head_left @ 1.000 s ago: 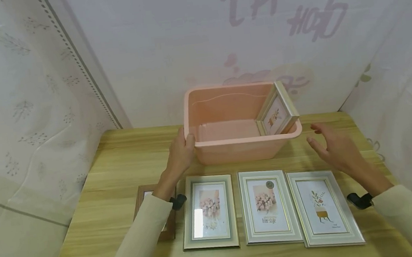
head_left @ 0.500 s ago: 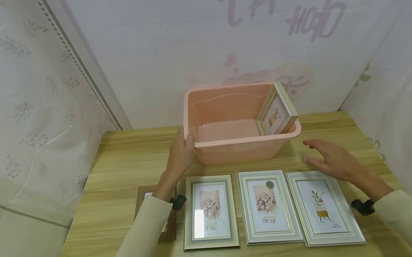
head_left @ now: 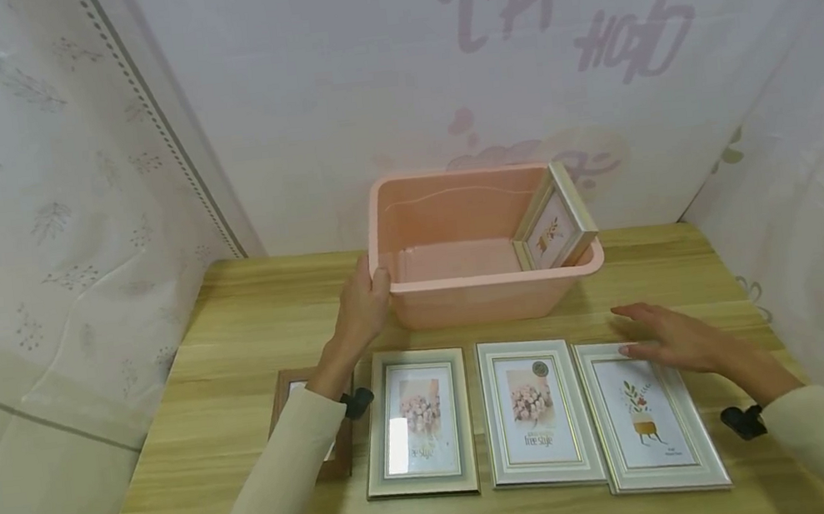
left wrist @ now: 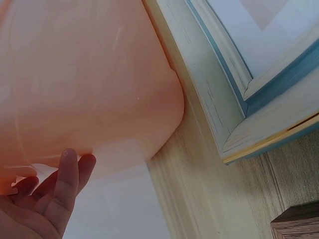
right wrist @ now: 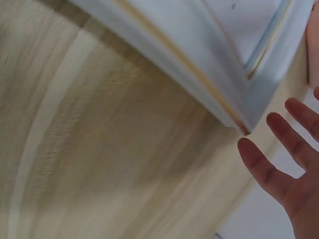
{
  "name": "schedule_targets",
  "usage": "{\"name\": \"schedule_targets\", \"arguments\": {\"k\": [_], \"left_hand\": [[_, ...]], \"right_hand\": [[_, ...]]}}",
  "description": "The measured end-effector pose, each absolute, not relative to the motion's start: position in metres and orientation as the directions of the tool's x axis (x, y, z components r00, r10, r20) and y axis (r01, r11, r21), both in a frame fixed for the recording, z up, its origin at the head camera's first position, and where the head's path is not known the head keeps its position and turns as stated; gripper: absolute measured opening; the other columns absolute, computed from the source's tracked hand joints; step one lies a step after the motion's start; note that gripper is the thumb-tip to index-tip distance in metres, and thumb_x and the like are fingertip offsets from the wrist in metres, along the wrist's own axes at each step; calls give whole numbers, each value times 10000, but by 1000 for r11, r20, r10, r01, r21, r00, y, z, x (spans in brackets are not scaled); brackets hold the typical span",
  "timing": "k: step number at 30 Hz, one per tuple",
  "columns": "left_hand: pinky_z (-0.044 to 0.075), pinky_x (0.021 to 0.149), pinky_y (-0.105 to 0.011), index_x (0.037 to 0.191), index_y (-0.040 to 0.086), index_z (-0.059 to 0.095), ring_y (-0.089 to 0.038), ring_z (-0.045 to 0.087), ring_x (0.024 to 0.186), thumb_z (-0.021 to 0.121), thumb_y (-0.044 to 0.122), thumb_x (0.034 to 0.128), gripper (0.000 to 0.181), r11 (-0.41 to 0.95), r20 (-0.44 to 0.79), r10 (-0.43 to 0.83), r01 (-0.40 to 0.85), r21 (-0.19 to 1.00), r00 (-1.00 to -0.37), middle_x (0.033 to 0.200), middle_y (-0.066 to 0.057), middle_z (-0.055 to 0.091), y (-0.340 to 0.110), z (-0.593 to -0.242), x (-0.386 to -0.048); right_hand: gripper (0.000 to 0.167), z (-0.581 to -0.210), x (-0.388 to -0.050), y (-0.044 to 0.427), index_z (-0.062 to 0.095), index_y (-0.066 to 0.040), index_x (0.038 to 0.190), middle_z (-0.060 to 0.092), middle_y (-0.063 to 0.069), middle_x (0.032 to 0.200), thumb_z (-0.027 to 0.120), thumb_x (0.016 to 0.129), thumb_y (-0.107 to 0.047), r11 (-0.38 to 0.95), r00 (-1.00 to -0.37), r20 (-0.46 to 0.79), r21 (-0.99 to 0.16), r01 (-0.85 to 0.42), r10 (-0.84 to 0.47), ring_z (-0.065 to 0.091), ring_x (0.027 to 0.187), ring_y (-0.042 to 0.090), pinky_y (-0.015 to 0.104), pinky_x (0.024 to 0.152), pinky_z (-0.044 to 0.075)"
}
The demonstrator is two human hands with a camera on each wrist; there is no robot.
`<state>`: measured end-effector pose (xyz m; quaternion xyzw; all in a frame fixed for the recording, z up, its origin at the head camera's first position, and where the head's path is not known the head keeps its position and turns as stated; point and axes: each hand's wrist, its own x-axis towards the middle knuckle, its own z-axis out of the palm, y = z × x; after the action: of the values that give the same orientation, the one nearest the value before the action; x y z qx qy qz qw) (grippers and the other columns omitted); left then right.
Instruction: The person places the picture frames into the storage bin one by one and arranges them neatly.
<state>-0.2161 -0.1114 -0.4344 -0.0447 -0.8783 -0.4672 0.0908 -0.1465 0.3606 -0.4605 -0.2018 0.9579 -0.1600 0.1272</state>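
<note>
My left hand (head_left: pixel 362 304) grips the left front rim of a pink plastic bin (head_left: pixel 473 304); its fingers (left wrist: pixel 67 174) show beside the bin's wall in the left wrist view. Inside the bin, at its right end, a picture frame (head_left: pixel 549 230) leans tilted with its top above the rim. My right hand (head_left: pixel 680 339) holds nothing and hovers with spread fingers over the far right corner of a silver-white picture frame (head_left: pixel 644 421) with a plant print. The right wrist view has my fingers (right wrist: pixel 259 162) close to that frame's corner, apparently just apart.
Left of that frame lie a white frame (head_left: pixel 540 411) and a champagne frame (head_left: pixel 418 424), both with flower prints. A brown wooden frame (head_left: pixel 338 457) lies partly under my left forearm. The wooden table (head_left: pixel 195 414) meets fabric-covered walls at the back and sides.
My right hand has come down and toward me, from beside the bin's right end to above the rightmost frame's far corner. My left hand and the bin stay as they were.
</note>
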Motion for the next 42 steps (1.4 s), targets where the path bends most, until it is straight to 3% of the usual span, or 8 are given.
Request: {"name": "schedule_targets", "arguments": {"k": [6,13,16,20,23,28,36,42], "left_hand": [[394,569,-380,1016,55,500,-275,508,699,336,313,961,310,558,199,-1,164,814,-980,762,-89,521,-110,-433,-218],[400,563,-395,1048,53,501,-292,513,695,334,313,968,319,558,191,-7,155,815,-981,760,-105,530,-109,-432,-219],[407,578,-409,1052,49,505,-298,513,707,333,314,966,327,557,195,-11,156,816,-981,769,-111,535,-109,-432,-219],[422,597,-419,1058,45,507,-299,518,719,332,310,960,332,559,198,-9,159,814,-980,781,-116,546,-109,-433,-220],[420,589,-416,1055,46,503,-297,518,711,329,307,959,328,562,197,-7,159,812,-980,774,-113,544,-109,-432,-219],[404,554,-396,1045,46,498,-286,511,680,330,303,964,318,553,197,-4,162,817,-980,753,-105,537,-110,-432,-218],[403,542,-382,1070,45,503,-270,513,680,332,306,959,332,550,193,8,165,819,-981,764,-101,537,-110,-435,-217],[402,544,-383,1075,45,507,-272,510,680,335,305,963,331,549,200,5,170,819,-980,763,-98,531,-110,-435,-216]], "right_hand": [[743,-476,-150,369,462,40,1416,494,276,1413,695,885,-424,863,-872,-210,-365,-349,-442,441,1288,503,667,996,370],[717,-482,-154,370,526,23,1364,553,254,1324,749,838,-410,844,-866,-150,-350,-405,-478,502,1207,467,645,950,419],[590,-483,-156,371,610,-3,1258,597,183,1221,766,836,-384,832,-856,-129,-347,-433,-500,562,1110,382,575,905,471],[303,-486,-159,373,694,-113,1030,605,76,1111,795,823,-309,814,-843,-106,-350,-464,-527,581,1006,261,476,840,502],[211,-485,-159,373,690,-161,962,606,70,1105,804,814,-258,801,-835,-104,-367,-473,-541,586,1000,259,462,833,505],[201,-483,-159,373,682,-168,968,603,87,1117,799,819,-235,783,-817,-107,-379,-493,-567,592,1001,282,448,824,508],[187,-482,-158,377,666,-204,973,609,51,1139,783,836,-256,781,-809,-129,-386,-492,-573,577,1022,213,384,845,505],[183,-468,-161,381,586,-134,981,617,-38,892,733,883,-180,719,-804,-140,-554,-420,-578,551,775,45,223,662,451]]}}
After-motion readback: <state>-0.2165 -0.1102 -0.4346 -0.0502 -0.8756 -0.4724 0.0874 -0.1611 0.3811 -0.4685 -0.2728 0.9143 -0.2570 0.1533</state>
